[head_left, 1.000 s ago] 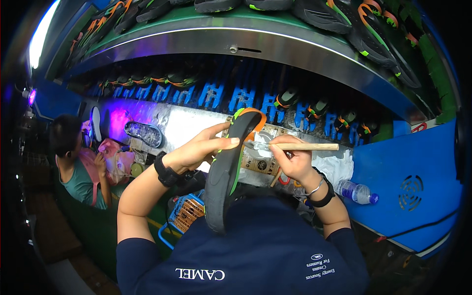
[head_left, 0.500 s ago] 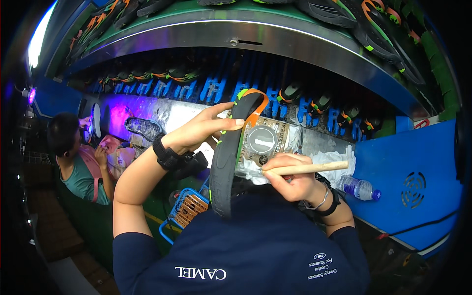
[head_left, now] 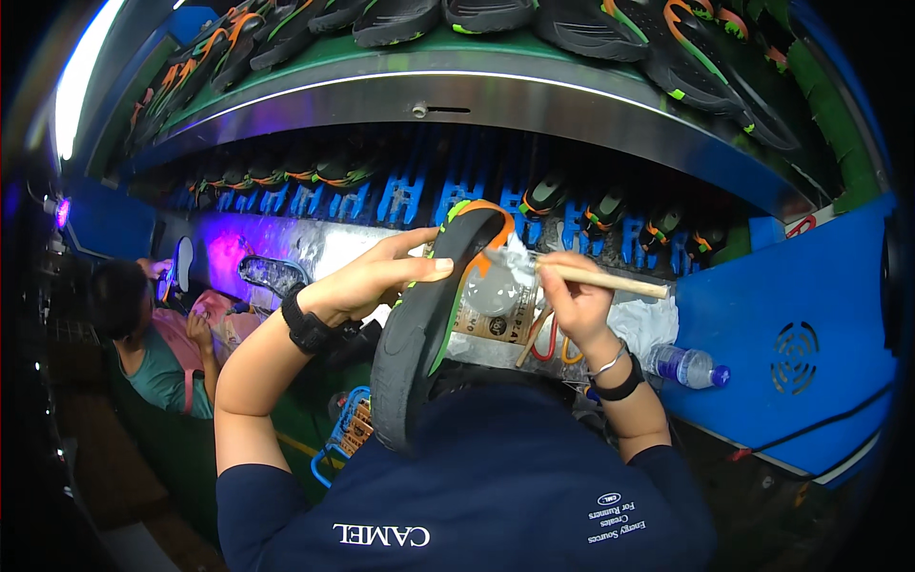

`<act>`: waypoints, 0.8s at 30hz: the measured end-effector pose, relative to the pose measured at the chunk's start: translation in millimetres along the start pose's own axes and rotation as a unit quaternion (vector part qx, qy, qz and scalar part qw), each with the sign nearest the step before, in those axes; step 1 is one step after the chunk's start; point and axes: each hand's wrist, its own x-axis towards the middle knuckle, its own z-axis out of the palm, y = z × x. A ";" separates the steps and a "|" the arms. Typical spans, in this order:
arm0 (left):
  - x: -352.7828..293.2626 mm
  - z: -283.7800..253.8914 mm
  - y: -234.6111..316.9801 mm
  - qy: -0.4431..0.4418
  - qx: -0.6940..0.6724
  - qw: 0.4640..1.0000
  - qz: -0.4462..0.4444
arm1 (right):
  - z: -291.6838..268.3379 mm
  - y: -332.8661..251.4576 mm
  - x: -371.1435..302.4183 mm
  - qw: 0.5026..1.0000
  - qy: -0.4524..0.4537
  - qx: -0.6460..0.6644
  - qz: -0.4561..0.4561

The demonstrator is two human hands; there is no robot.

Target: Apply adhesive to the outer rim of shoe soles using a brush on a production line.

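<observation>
My left hand [head_left: 391, 272] grips a black sandal [head_left: 415, 353] by its edge, held upright with the toe end raised. An orange strap with green trim shows at the sandal's top. In my right hand [head_left: 577, 300] is a brush [head_left: 615, 278] by its wooden handle. White-coated bristles [head_left: 515, 259] are at the orange strap; whether they touch it I cannot tell. Under the brush stands a round pot [head_left: 496, 294] on a printed brown board [head_left: 498, 326], partly hidden by the sandal. A thin wooden stick [head_left: 534, 338] and a red handle loop [head_left: 545, 345] lie beside the board.
White crumpled paper [head_left: 648, 324] and a clear bottle [head_left: 686, 366] lie to the right, by a blue panel [head_left: 782, 334]. Ahead, blue racks [head_left: 400, 195] carry shoes under a steel-edged shelf [head_left: 572, 100] holding black soles [head_left: 398, 23]. A co-worker [head_left: 167, 353] sits at left.
My right hand has lifted the brush from beside the pot up to the strap. The sandal has shifted slightly left and down. Stick and red loop have come into view.
</observation>
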 end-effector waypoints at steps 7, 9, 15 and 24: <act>-14.0 21.6 44.4 0.027 -0.065 0.997 0.028 | -22.4 -43.9 -25.3 0.962 0.050 0.265 0.052; -24.1 58.8 88.8 0.138 -0.126 0.980 0.071 | -44.6 -47.7 -28.1 0.958 0.109 0.265 0.015; 48.3 37.7 219.3 0.013 -0.070 0.984 0.166 | -97.9 -61.3 -67.6 0.945 0.246 0.215 -0.020; 310.1 19.9 386.7 0.374 0.353 0.839 0.177 | -121.7 -55.4 -117.8 0.893 0.431 0.130 -0.020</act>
